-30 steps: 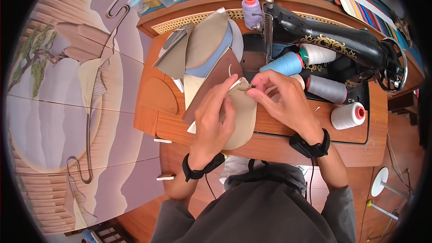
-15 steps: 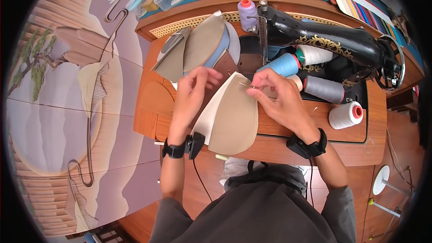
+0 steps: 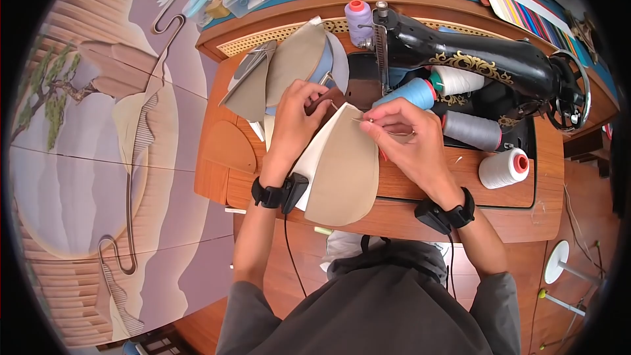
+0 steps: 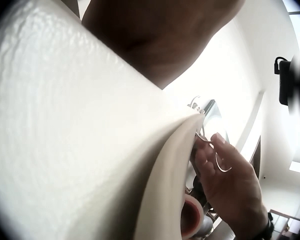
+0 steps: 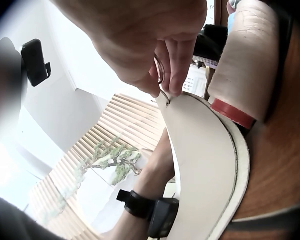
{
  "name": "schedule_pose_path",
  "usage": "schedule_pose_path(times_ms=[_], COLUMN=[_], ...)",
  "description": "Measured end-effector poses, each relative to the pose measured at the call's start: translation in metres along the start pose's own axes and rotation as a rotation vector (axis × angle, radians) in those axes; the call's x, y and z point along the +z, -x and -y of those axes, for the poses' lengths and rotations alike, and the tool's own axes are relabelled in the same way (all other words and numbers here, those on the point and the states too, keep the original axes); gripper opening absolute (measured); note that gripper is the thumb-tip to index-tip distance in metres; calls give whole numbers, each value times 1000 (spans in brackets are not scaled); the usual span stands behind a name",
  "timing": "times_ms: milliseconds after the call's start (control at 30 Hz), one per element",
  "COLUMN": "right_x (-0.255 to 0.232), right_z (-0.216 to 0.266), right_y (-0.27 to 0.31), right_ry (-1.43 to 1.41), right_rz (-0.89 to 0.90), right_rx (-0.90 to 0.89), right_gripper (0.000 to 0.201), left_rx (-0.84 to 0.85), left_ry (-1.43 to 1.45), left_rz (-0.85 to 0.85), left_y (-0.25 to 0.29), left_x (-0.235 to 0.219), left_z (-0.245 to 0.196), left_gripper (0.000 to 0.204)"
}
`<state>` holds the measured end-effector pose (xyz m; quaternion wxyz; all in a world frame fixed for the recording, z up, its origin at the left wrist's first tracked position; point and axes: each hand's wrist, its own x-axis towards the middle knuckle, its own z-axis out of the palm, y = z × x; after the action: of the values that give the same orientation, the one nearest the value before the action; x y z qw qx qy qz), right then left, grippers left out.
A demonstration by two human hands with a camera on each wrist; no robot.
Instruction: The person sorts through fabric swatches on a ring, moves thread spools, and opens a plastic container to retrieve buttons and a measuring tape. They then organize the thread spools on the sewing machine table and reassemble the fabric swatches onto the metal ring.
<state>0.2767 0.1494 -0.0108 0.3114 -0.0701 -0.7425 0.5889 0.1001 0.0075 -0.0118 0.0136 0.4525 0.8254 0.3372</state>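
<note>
My right hand pinches a thin cord between thumb and fingertips, right at the narrow tip of a beige petal-shaped panel. The cord passes through a hole near that tip in the right wrist view. A white textured panel lies behind the beige one, spread from it like a fan. Beside them, my left hand grips the upper end of a brown panel with curled fingers. Most of that brown panel is hidden by the hand and the white panel.
A black sewing machine stands behind the hands. Around it are a blue thread spool, a grey spool and a white spool. More petal panels are stacked at the left. A brown flat piece lies on the wooden tabletop.
My left hand has let go of the beige panel's tip, moved left and taken hold of the brown panel. The beige and white panels have fanned apart. My right hand keeps the cord pinched.
</note>
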Motion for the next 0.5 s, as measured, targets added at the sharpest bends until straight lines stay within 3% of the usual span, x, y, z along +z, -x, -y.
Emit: schedule_pose_path(times_ms=[67,133,233,500], right_x=[0,-1,-2,-3], right_z=[-1,1,1,2], right_y=[0,0,0,1], right_ry=[-13,-35,-112,-290], right_rz=[-12,-5,24,141], right_rx=[11,59,146,213], right_gripper=[17,17,19,18], left_rx=[-9,-164,-177,-127], left_ry=[52,477,590,536], left_rz=[8,-79,-122,-121], left_y=[1,8,18,36], left_x=[2,4,-10,-24], left_z=[2,1,-16,-44], left_gripper=[30,24,23,23])
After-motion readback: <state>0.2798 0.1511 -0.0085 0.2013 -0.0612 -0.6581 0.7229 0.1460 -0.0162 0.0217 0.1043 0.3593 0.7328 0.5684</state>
